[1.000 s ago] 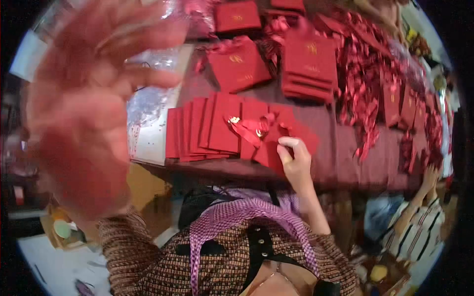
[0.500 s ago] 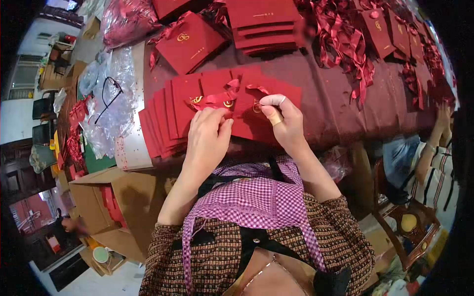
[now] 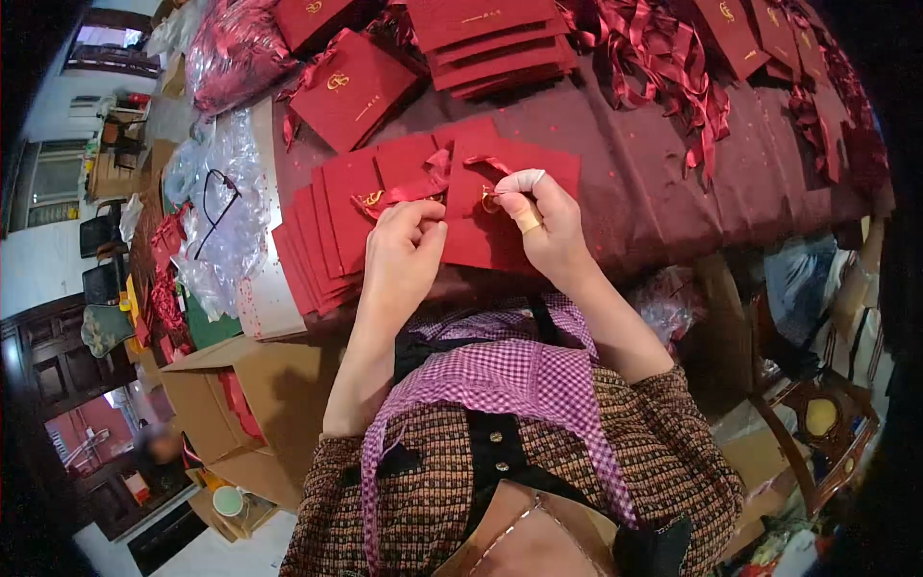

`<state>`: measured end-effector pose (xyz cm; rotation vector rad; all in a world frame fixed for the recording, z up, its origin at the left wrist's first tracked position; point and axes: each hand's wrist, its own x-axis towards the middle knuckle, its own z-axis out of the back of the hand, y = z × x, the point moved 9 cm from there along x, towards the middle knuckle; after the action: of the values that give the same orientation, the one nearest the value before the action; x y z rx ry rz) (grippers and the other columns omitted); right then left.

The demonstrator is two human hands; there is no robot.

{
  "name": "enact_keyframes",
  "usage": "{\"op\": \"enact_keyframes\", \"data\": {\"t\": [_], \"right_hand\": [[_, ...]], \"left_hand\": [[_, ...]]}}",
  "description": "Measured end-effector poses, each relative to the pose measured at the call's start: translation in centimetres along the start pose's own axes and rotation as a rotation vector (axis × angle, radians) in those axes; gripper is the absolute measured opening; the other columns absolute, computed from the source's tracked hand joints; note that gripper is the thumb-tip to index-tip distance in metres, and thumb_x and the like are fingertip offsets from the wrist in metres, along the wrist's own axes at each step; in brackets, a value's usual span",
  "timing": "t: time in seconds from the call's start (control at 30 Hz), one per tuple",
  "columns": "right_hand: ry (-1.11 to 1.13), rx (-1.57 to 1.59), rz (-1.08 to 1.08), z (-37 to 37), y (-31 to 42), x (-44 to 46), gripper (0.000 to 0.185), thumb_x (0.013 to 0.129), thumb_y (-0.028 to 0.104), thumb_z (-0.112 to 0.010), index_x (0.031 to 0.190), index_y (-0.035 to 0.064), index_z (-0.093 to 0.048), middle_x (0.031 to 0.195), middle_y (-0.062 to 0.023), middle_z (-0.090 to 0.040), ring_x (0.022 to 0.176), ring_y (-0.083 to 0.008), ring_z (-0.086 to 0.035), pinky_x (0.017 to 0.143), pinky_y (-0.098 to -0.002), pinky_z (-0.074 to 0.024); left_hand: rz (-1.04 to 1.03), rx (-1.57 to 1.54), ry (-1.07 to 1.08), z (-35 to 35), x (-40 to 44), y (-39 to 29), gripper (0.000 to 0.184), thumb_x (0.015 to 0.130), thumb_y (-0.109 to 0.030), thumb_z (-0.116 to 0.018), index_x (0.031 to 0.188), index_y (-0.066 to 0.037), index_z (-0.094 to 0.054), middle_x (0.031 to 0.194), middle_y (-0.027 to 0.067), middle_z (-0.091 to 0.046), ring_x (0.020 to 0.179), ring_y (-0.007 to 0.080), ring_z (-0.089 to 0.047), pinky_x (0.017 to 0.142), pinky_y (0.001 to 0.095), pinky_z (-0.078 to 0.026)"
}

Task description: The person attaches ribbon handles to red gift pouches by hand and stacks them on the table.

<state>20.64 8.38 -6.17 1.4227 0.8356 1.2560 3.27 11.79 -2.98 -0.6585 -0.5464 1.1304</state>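
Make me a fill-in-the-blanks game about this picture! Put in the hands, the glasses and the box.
1. The left hand and the right hand are over flat pieces coloured ____.
2. Of these two hands, the one with a yellowish band on it is the ____ one.
3. The glasses lie on clear plastic, to the person's ____ of the flat pieces.
4. The open box is made of ____.

Missing words: red; right; left; cardboard.
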Motion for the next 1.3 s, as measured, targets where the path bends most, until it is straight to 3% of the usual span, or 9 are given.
{"op": "enact_keyframes", "data": {"t": [0.07, 0.17, 0.27, 0.4, 0.53, 0.7, 0.93, 1.3], "right_hand": [[0.002, 0.004, 0.013, -0.2, 0.0, -0.1, 0.007, 0.091, 0.004, -0.059, 0.095, -0.0019, -0.056, 0.086, -0.0114, -0.062, 0.081, -0.0186, -0.063, 0.073, -0.0288, -0.0509], [0.012, 0.030, 0.023, -0.2, -0.5, 0.0, 0.008, 0.090, 0.004, -0.060, 0.094, -0.0017, -0.056, 0.087, -0.0116, -0.061, 0.081, -0.0195, -0.063, 0.073, -0.0297, -0.0510], [0.018, 0.011, 0.035, -0.3, -0.4, -0.1, 0.009, 0.089, 0.004, -0.061, 0.094, -0.0011, -0.056, 0.088, -0.0124, -0.061, 0.081, -0.0213, -0.063, 0.072, -0.0305, -0.0507], [-0.003, -0.039, 0.076, -0.1, -0.1, -0.1, 0.010, 0.087, 0.004, -0.063, 0.093, 0.0000, -0.057, 0.088, -0.0135, -0.061, 0.079, -0.0246, -0.062, 0.070, -0.0321, -0.0497], [0.013, -0.042, 0.033, -0.3, -0.3, -0.2, 0.009, 0.087, 0.003, -0.063, 0.093, 0.0010, -0.057, 0.087, -0.0131, -0.061, 0.078, -0.0271, -0.061, 0.069, -0.0334, -0.0491], [0.032, -0.144, 0.266, -0.7, 1.8, -0.2, 0.011, 0.083, 0.005, -0.065, 0.089, 0.0029, -0.057, 0.083, -0.0120, -0.060, 0.077, -0.0317, -0.058, 0.067, -0.0379, -0.0473], [0.023, -0.252, 0.406, -1.3, 3.1, -0.5, 0.013, 0.083, 0.009, -0.066, 0.085, 0.0048, -0.054, 0.079, -0.0105, -0.059, 0.074, -0.0311, -0.056, 0.065, -0.0403, -0.0459], [0.020, -0.420, 0.450, -2.1, 5.3, -1.4, 0.014, 0.076, 0.000, -0.065, 0.083, 0.0022, -0.053, 0.078, -0.0117, -0.058, 0.075, -0.0303, -0.058, 0.066, -0.0391, -0.0480]], "left_hand": [[0.055, -0.096, 0.023, -0.2, 0.2, 0.6, 0.018, 0.080, -0.002, -0.066, 0.098, 0.002, -0.065, 0.073, 0.0000, -0.057, 0.062, 0.0055, -0.046, 0.058, 0.0223, -0.041], [0.146, -0.124, 0.112, -0.8, 0.2, 1.5, 0.019, 0.079, -0.003, -0.066, 0.097, 0.003, -0.063, 0.079, 0.0056, -0.060, 0.065, 0.0111, -0.053, 0.061, 0.0249, -0.046], [0.274, -0.259, 0.161, -1.0, 0.0, 1.4, 0.021, 0.079, -0.003, -0.066, 0.099, 0.003, -0.063, 0.078, 0.0030, -0.059, 0.065, 0.0084, -0.050, 0.062, 0.0238, -0.045], [0.187, -0.284, 0.135, -0.8, 0.2, 0.0, 0.021, 0.080, -0.003, -0.066, 0.100, 0.003, -0.063, 0.078, 0.0007, -0.058, 0.066, 0.0056, -0.049, 0.061, 0.0217, -0.044], [0.253, -0.414, 0.136, -1.6, 0.0, 1.3, 0.023, 0.081, -0.001, -0.066, 0.104, 0.004, -0.063, 0.080, -0.0027, -0.056, 0.069, 0.0037, -0.048, 0.062, 0.0195, -0.043], [0.306, -0.508, 0.138, -2.4, -0.2, 2.0, 0.026, 0.081, 0.001, -0.066, 0.106, 0.003, -0.063, 0.084, -0.0038, -0.056, 0.073, 0.0034, -0.048, 0.065, 0.0189, -0.043], [0.330, -0.588, 0.115, -2.4, -0.5, 1.7, 0.026, 0.081, 0.002, -0.066, 0.106, 0.004, -0.063, 0.087, -0.0031, -0.056, 0.076, 0.0038, -0.048, 0.068, 0.0182, -0.042], [0.246, -0.485, 0.026, -1.6, -1.3, 0.4, 0.023, 0.082, 0.002, -0.064, 0.106, 0.004, -0.063, 0.081, -0.0027, -0.058, 0.068, 0.0033, -0.048, 0.060, 0.0187, -0.043]]}}
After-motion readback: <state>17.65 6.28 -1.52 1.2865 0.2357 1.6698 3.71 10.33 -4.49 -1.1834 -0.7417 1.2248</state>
